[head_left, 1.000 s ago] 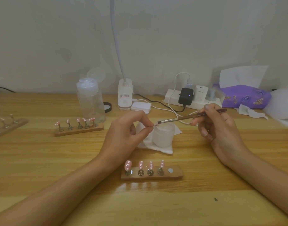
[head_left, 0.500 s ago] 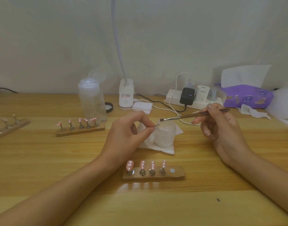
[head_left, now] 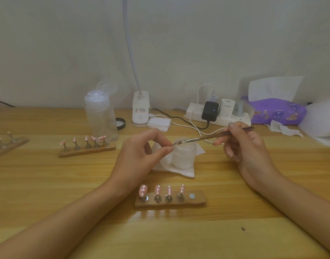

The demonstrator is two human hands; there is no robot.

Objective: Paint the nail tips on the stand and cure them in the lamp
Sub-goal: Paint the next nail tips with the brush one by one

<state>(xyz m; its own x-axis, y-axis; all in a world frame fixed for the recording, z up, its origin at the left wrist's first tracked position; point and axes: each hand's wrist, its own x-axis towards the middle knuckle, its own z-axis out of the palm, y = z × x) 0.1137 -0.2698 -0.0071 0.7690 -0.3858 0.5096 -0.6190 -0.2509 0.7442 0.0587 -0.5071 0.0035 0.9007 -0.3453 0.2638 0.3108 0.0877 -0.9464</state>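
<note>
Left hand (head_left: 141, 154) pinches a tip (head_left: 173, 145) by the jar (head_left: 182, 159) — right hand (head_left: 248, 150) grips the brush (head_left: 207, 137), bristles touching it — stand (head_left: 197, 200) sits between the wrists.

Stand (head_left: 197, 200) w/ nail tips (head_left: 157, 189) near centre; jar (head_left: 183, 159) on tissue (head_left: 179, 171) behind it; 2nd stand (head_left: 89, 151) far left, bottle (head_left: 100, 116) behind; power strip (head_left: 225, 119) far right.

A plain, pale grey-white wall (head_left: 197, 43) closes off the back, meeting a broad light-wood worktop (head_left: 48, 184) whose honey-coloured grain runs side to side. The light is soft and even, with a faint glossy sheen on the boards near the front. Against the wall to the right lies a white power strip (head_left: 191, 111) with plugs in it. Just beside it sits a purple soft pack of tissues (head_left: 280, 111), one white sheet standing up. A thin black cable (head_left: 1, 103) enters at far left.
</note>
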